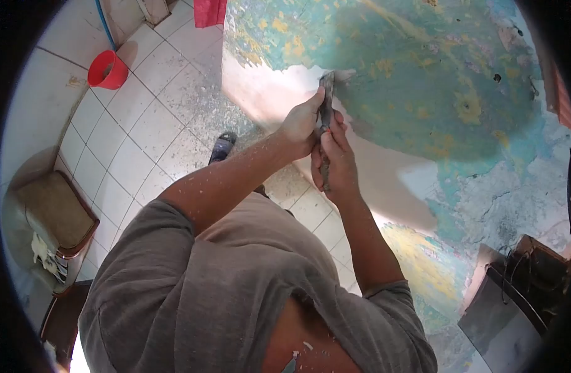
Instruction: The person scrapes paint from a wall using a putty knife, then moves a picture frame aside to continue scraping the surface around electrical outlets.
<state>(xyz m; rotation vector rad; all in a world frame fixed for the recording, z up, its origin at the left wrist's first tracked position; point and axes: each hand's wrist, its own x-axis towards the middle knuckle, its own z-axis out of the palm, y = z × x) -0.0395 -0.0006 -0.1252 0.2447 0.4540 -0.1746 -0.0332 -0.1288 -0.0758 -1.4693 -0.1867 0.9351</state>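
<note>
In front of the wall (416,105), my right hand (340,155) is wrapped round the handle of a putty knife (326,102). The knife appears edge-on, its dark, smeared blade pointing up and reaching the wall area. My left hand (301,124) is closed on the side of the same knife, near the blade, with the thumb along it. Patchy green and yellow old paint covers the wall, and a smooth whitish coat of filler (385,168) spreads across its lower part. Pale specks dot my left forearm.
A red bucket (108,70) stands on the tiled floor (149,124), which is spattered with debris. At the left is a brown-seated chair (59,208). A dark cabinet-like object (509,311) with loose cables stands lower right. A red cloth-like item (209,12) shows at the top.
</note>
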